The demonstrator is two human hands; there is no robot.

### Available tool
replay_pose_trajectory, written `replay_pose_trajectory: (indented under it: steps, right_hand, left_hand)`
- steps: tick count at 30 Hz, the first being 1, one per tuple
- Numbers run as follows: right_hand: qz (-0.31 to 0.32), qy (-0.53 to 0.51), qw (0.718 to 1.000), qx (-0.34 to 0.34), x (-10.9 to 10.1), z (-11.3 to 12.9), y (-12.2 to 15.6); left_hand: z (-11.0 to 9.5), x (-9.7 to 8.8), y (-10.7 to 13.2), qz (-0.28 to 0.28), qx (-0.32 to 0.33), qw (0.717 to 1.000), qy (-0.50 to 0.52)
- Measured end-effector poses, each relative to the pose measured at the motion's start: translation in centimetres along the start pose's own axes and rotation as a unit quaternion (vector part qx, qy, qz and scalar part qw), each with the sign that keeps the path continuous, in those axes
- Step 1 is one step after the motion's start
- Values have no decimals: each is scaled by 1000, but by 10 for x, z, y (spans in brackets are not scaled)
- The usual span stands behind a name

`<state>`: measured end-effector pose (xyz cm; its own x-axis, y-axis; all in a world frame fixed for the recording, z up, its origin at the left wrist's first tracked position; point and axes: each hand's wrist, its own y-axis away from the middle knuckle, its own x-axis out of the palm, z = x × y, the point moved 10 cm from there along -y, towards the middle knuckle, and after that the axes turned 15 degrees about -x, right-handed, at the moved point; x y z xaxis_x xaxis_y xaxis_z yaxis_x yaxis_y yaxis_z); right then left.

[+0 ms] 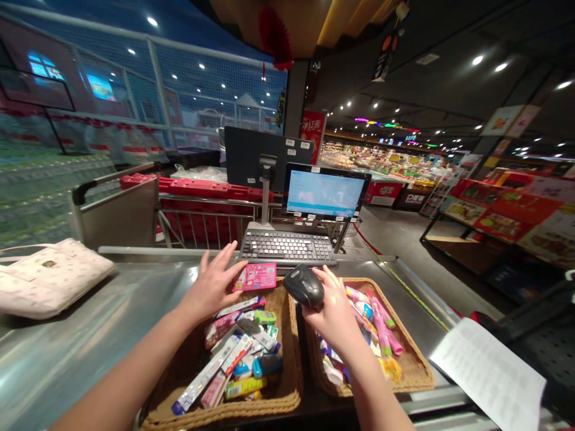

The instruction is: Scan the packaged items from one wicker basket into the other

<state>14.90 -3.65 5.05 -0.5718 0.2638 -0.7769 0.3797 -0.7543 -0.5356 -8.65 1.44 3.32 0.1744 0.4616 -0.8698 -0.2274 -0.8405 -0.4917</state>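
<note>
Barcode scanner point(303, 287) is up in our right hand point(335, 314), fingers wrapped round it, sitting over the gap between two wicker baskets with its head just right of a flat pink packet point(257, 277). That packet's lying by the far edge of the left basket point(294, 365), right in front of the keyboard point(287, 245). Our left hand point(211, 287) is opened up wide, fingers spread, thumb and index finger at the packet's left edge; honestly we can't tell if they're touching it, but they aren't closed round it.

The left basket's got a jumble of little packaged bits in it, and the right basket point(422, 365) has more, incl. some pink tube-looking things point(384, 332). Behind the keyboard we've got a lit screen point(326, 191) facing us, plus a dark monitor point(251, 155) turned the other way. Over on the left of the metal desk point(148, 293) there's a pale patterned bag point(54, 278), and a printed sheet point(489, 371) lies to the right of the baskets.
</note>
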Motion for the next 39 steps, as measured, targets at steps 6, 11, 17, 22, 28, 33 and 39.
replay_pose_trajectory:
  steps: [6,11,17,22,28,33,39]
  right_hand:
    - [2,-14,1000,-3,11,4,2]
    - [12,-25,1000,9,21,9,3]
    - [24,-27,999,26,27,16,3]
    - [25,-26,999,21,31,19,3]
    - [14,-35,999,11,33,20,4]
    - [18,-50,999,11,38,23,8]
    - [29,-64,997,28,39,24,20]
  left_hand:
    - [3,16,24,50,5,999,9]
    - [3,33,45,90,11,996,24]
    - [-2,58,67,142,26,988,46]
    - [-13,86,87,225,46,971,61]
    - [-26,100,99,267,58,958,85]
    - [-32,118,107,306,49,948,72]
    - [-37,132,107,335,54,939,52]
